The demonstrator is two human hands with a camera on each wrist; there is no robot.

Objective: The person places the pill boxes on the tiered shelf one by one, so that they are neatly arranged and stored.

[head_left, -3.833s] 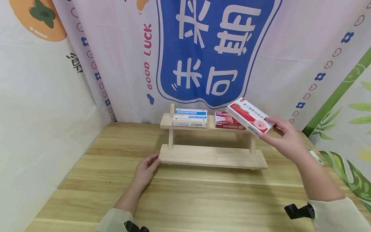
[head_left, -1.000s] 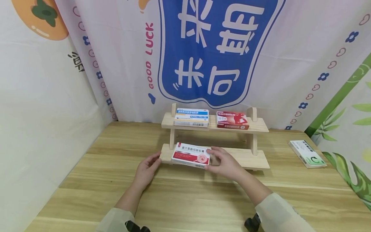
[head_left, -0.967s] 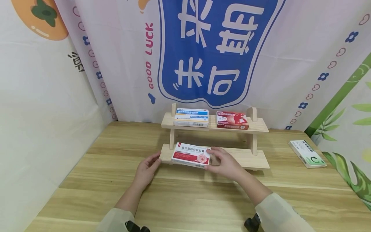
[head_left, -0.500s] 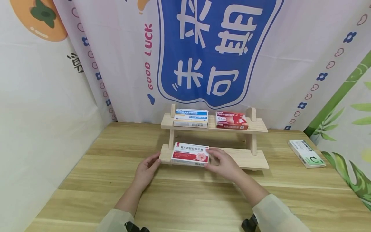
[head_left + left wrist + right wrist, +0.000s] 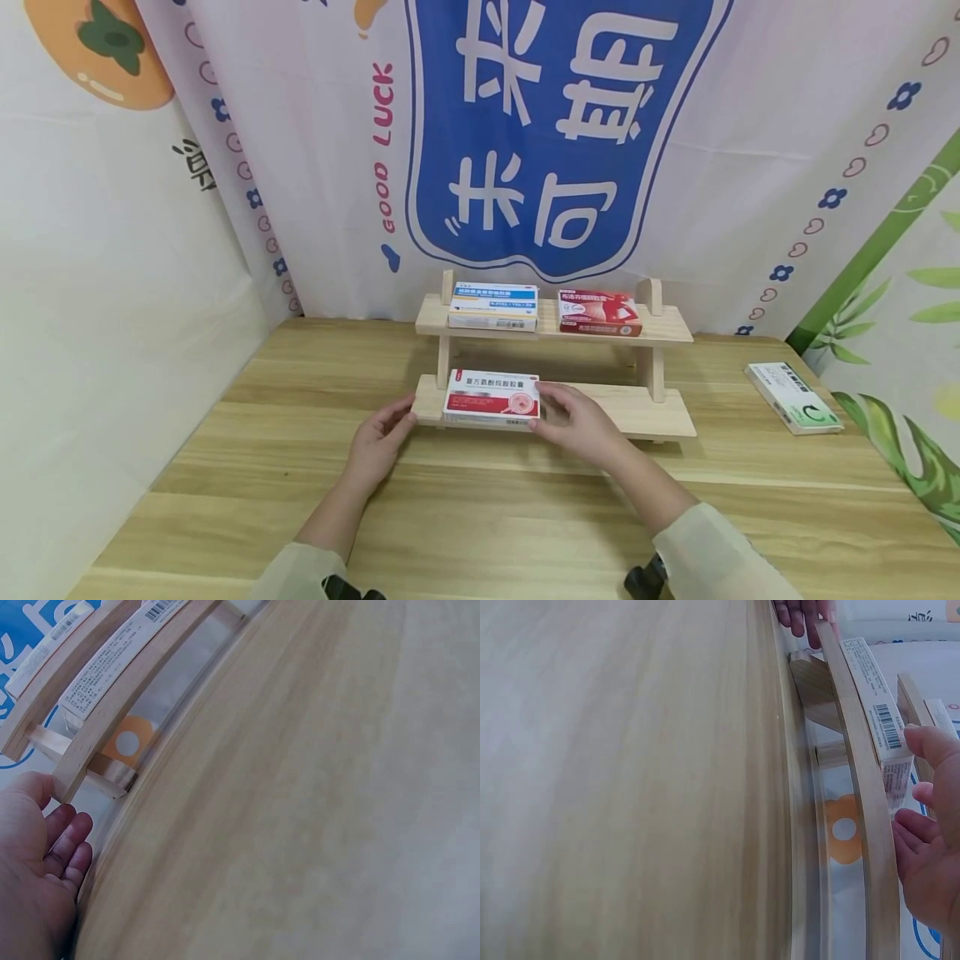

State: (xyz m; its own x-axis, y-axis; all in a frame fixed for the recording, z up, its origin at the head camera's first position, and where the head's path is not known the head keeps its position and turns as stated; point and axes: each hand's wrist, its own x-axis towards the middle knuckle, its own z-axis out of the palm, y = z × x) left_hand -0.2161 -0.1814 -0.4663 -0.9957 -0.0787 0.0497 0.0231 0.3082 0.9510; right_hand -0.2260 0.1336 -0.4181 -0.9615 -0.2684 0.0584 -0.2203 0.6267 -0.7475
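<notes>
A two-tier wooden display stand [image 5: 622,407] sits on the table. My left hand [image 5: 378,442] grips the left end of its lower tier; the left wrist view shows the thumb against the board's end. On the left part of that tier lies a white-and-red medicine box [image 5: 492,400], face up. My right hand [image 5: 583,423] holds this box by its right end, thumb at the near corner and a finger at the far corner. In the right wrist view the thumb touches the box's barcoded side [image 5: 889,726]. The remaining right fingers are bent beside the box end.
On the upper tier lie a white-and-blue medicine box [image 5: 493,307] at left and a red medicine box [image 5: 598,312] at right. A white-and-green box [image 5: 793,398] lies on the table [image 5: 480,517] at far right. A printed curtain [image 5: 322,167] hangs behind.
Over the longer span, my right hand has brought the white-and-red box from above the stand's right end down to the lower left tier. Lately the box has turned slightly straighter. My left hand has stayed put.
</notes>
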